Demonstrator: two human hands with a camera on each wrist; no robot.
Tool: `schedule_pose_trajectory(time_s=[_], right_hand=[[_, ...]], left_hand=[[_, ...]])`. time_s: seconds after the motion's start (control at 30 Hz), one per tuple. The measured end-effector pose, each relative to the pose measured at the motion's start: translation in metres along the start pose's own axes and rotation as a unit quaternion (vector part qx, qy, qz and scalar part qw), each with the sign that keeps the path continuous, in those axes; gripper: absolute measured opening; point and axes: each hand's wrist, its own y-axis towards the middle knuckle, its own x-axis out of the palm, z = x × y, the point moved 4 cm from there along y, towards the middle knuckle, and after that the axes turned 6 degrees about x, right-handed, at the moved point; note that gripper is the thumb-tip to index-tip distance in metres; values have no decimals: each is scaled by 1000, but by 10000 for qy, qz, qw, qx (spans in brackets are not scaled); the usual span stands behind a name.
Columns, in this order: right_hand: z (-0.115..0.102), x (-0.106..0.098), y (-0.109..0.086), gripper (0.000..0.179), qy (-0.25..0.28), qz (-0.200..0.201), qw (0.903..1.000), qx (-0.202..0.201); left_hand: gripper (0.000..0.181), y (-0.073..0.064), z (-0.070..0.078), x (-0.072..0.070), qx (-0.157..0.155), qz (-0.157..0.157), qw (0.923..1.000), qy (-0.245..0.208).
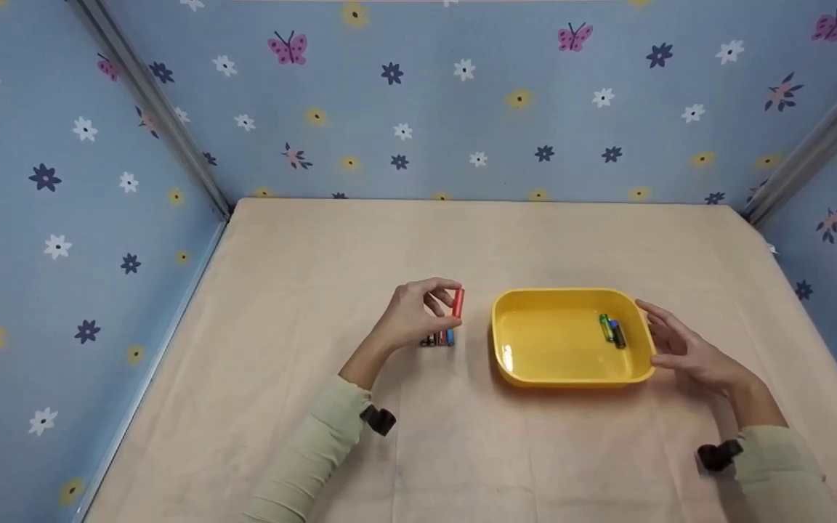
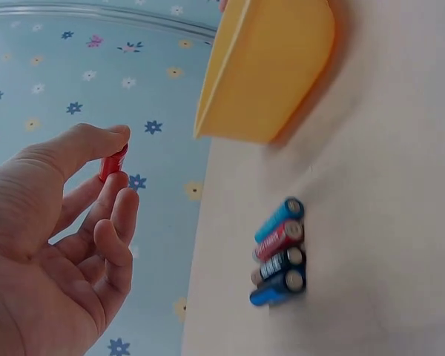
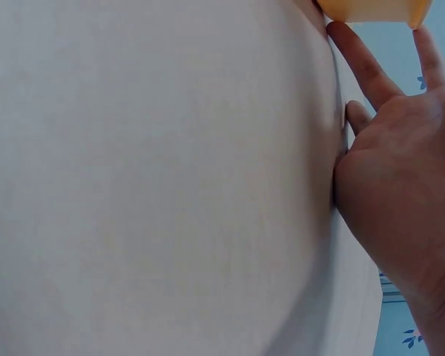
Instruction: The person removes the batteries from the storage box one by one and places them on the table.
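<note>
1. Light-green sleeves (image 1: 309,450) nearest in head view, cut off at bottom edge. Left hand (image 1: 415,314) arched above tabletop (image 1: 302,290), fingers closed to a pinch on red battery (image 1: 458,303), left of yellow tray (image 1: 546,345). Right hand (image 1: 694,357) at tray's right end, fingers parted, tips at rim. Green battery (image 1: 605,327) and dark battery (image 1: 618,335) in tray. Left hand partly hides battery row (image 1: 442,339).
2. Left wrist: thumb and index pinch red battery, other fingers loosely curled. Row: four, side by side. Tray cut off.
3. Right wrist: fingers spread, fingertips against tray; hand cropped right, tray mostly out of frame.
</note>
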Motion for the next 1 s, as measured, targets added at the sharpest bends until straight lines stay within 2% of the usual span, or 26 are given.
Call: schedule_pose_trajectory(time_s=[0.17, 0.43, 0.77, 1.0], right_hand=[[0, -1, 0, 98, 53, -54, 10000, -63], [0, -1, 0, 98, 91, -44, 9998, -144], [0, 0, 0, 98, 13, 28, 10000, -9], [1, 1, 1, 98, 76, -15, 9999, -81]], left_hand=[[57, -9, -8, -13, -27, 27, 9999, 164], [58, -19, -13, -28, 132, 356, 9990, 217], [55, -26, -33, -32, -43, 522, 9982, 280], [56, -31, -53, -25, -299, 497, 9982, 124]])
